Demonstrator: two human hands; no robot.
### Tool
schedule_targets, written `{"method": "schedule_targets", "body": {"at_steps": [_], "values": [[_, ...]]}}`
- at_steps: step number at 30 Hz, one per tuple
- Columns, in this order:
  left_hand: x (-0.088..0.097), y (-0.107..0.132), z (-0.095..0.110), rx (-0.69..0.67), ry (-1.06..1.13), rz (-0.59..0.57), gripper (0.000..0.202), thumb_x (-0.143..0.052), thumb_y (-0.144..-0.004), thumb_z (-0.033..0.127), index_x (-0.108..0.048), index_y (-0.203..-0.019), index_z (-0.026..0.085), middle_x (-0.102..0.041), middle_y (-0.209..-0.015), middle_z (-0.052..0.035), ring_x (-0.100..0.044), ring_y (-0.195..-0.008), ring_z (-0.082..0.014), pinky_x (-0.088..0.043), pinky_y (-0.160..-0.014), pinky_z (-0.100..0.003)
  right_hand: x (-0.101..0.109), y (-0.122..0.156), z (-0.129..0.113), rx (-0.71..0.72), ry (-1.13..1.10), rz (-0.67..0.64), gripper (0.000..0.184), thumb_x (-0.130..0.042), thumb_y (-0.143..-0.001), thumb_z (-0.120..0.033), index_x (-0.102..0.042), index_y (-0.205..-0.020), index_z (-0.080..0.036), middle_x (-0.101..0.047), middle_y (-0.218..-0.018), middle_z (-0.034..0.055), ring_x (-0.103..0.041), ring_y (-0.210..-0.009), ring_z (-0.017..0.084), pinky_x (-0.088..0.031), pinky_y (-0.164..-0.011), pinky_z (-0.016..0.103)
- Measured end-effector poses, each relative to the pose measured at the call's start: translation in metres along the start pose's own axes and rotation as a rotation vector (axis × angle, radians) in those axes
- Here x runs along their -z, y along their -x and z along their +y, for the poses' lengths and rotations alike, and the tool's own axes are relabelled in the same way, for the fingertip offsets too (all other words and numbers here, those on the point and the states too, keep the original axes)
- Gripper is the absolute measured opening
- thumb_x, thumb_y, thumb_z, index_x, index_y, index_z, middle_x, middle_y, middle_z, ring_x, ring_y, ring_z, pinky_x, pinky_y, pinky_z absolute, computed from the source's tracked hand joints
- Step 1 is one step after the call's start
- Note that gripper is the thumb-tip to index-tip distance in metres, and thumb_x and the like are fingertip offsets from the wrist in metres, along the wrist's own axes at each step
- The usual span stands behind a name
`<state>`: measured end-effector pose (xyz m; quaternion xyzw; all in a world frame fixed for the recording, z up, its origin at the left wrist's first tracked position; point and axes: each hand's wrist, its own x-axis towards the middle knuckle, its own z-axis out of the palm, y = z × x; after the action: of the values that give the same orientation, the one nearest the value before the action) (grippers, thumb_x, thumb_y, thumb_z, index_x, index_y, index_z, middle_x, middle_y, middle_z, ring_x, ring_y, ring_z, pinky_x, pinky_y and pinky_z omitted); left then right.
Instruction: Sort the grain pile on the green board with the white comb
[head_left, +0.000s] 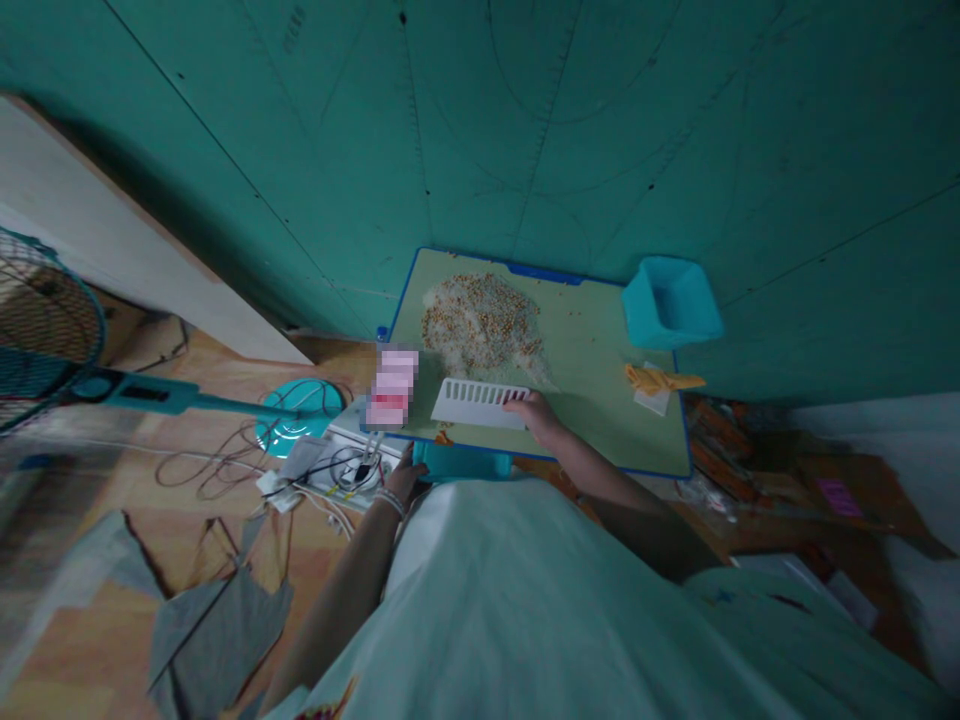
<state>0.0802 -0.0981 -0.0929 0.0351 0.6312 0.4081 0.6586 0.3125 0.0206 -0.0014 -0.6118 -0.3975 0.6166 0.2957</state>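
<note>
My right hand (536, 415) is closed on the right end of a white slotted plastic strip (480, 405), which has a row of openings along its far side. The strip rests at the near part of a small table (600, 420), just in front of a heap of mixed white and orange-brown grains (480, 320). At the near edge, below the tabletop, my left hand (407, 478) grips the left end of a teal plastic bin (465, 462). My body partly hides this bin.
On the table's far right stands a second teal bin (671, 305); an orange cloth (660, 380) lies nearer. A blurred pink-and-white item (392, 388) sits at the left edge. Cables and a power strip (360, 465), plus a fan (135, 390), are left; a green wall (525, 130) rises behind.
</note>
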Motion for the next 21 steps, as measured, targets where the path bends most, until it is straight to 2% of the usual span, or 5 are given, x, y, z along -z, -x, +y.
{"method": "schedule_targets", "body": {"at_steps": [7,12,17,21], "values": [[-0.0042,0.0047,0.0043,0.013,0.000,-0.013,0.080,-0.064,-0.045,0.006,-0.049,-0.123,0.019,-0.064,-0.066,0.0009,-0.060,-0.057,-0.0179,-0.048,-0.057,-0.031,0.0002,0.0014,-0.0019,-0.006,-0.009,-0.026,0.016,-0.060,-0.050,-0.022,-0.067,-0.064,-0.017,-0.065,-0.060,-0.0017,-0.057,-0.062,0.015,-0.042,-0.063,0.025],[-0.0045,0.0034,0.0022,0.011,-0.005,0.011,0.078,-0.064,-0.047,0.007,-0.049,-0.123,0.021,-0.065,-0.070,-0.0001,-0.061,-0.058,-0.0171,-0.049,-0.058,-0.031,0.0010,0.0028,-0.0023,-0.015,0.006,-0.037,0.018,-0.060,-0.049,-0.024,-0.068,-0.063,-0.016,-0.065,-0.059,-0.0007,-0.056,-0.060,0.015,-0.040,-0.058,0.025],[-0.0042,0.0024,0.0018,-0.014,0.016,-0.042,0.075,-0.063,-0.047,0.005,-0.051,-0.120,0.016,-0.067,-0.070,-0.0023,-0.063,-0.060,-0.0199,-0.050,-0.060,-0.033,0.0017,0.0011,-0.0004,-0.008,0.036,-0.045,0.018,-0.059,-0.048,-0.025,-0.068,-0.062,-0.017,-0.065,-0.059,-0.0007,-0.055,-0.059,0.015,-0.039,-0.056,0.025],[-0.0030,0.0005,-0.0001,-0.023,0.018,-0.053,0.074,-0.063,-0.048,0.006,-0.051,-0.120,0.018,-0.067,-0.069,-0.0002,-0.062,-0.058,-0.0187,-0.051,-0.061,-0.033,0.0041,-0.0016,-0.0008,0.014,-0.005,-0.008,0.020,-0.059,-0.049,-0.025,-0.067,-0.064,-0.017,-0.065,-0.060,-0.0005,-0.056,-0.061,0.016,-0.041,-0.059,0.026]]}}
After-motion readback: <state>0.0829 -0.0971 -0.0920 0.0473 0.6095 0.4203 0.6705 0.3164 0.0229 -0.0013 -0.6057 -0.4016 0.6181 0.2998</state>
